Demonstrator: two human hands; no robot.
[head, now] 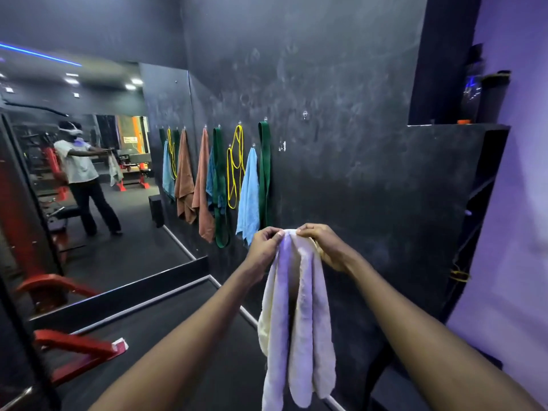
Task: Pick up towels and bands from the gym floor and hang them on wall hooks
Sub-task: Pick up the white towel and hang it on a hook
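Note:
A cream-white towel hangs in long folds from both my hands in front of the dark wall. My left hand and my right hand pinch its top edge side by side. On the wall to the upper left hang a light blue towel, a green band, a yellow band, another green band and a brown towel. A clear wall hook with nothing on it sits above my hands, and a second bare hook is lower left of it.
A large mirror on the left reflects a person holding the towel and red gym machines. A red machine foot lies on the dark floor at lower left. A dark shelf unit with bottles on top stands at right.

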